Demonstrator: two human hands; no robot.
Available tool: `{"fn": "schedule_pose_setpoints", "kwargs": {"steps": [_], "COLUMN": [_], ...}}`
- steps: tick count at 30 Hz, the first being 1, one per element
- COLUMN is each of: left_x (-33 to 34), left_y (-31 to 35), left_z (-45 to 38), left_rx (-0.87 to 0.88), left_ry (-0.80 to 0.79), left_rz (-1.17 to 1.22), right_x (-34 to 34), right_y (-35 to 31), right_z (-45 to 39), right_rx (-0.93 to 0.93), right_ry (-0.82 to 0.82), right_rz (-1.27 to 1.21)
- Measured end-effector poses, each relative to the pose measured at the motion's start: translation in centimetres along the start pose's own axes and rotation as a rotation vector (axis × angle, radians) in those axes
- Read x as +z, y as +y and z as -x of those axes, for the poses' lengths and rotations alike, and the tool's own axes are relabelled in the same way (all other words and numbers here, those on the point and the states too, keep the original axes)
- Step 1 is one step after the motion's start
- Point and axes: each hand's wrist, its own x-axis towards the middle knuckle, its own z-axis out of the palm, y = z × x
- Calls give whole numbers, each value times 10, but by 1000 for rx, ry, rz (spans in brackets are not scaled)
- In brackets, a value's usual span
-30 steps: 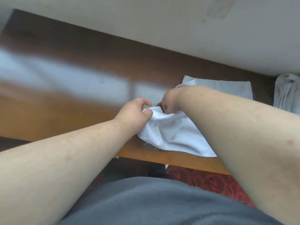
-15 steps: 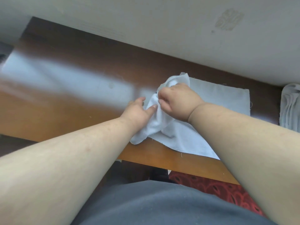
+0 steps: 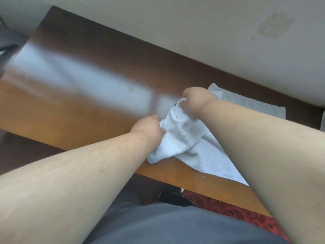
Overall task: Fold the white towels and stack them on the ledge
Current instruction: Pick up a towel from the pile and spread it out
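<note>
A white towel (image 3: 190, 143) lies bunched on the brown wooden ledge (image 3: 70, 110), its near edge hanging slightly past the ledge's front. My left hand (image 3: 149, 126) grips the towel's left edge with curled fingers. My right hand (image 3: 195, 99) pinches the towel's far corner, knuckles up. The towel's right part is hidden under my right forearm. Behind it lies a flat folded white towel (image 3: 249, 103).
A pale wall (image 3: 193, 29) runs along the ledge's back. At the far right edge shows a bit of another white cloth (image 3: 322, 122). Below the ledge are red patterned carpet (image 3: 233, 210) and my grey trousers (image 3: 167, 226).
My left hand went from touching the towel with straight fingers to gripping its left edge. My right hand shifted along the far corner. The view drifted left.
</note>
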Motion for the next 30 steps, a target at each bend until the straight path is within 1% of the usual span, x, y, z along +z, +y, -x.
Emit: {"fn": "schedule_pose_setpoints", "kwargs": {"steps": [2,3,5,6,8,11,13,16,19,21,23,25,27,30], "left_x": [-3,-4,-9,-14,-27,-49,-60,-68,-68,-69,-70,-71,-73,-74], "left_y": [-3,-6,-11,-14,-22,-41,-57,-82,-111,-130,-146,-156,-160,-158], "left_z": [3,5,10,13,19,30,38,47,48,45,41,37,33,27], "left_rx": [25,18,-21,-45,-70,-62,-52,-41,-110,-191,-279,-344,-364,-310], "left_ry": [21,45,65,71,103,199,287,440,502,499,458,393,342,331], "left_rz": [19,55,139,191,308,467,515,515,525,548,569,553,489,309], "right_x": [-2,-4,-11,-17,-32,-56,-68,-76,-70,-59,-44,-33,-27,-21], "right_y": [1,1,3,2,-6,-30,-53,-90,-119,-133,-143,-150,-157,-163], "right_z": [5,9,18,20,21,7,-5,-22,-45,-60,-73,-80,-88,-101], "right_rx": [33,46,44,28,10,15,-20,-143,-247,-250,-184,-121,-88,-57], "right_ry": [133,214,332,371,431,480,484,498,486,413,305,255,233,163], "right_rz": [-161,-157,-70,-61,-142,-260,-304,-296,-246,-151,-38,-43,-104,-114]}}
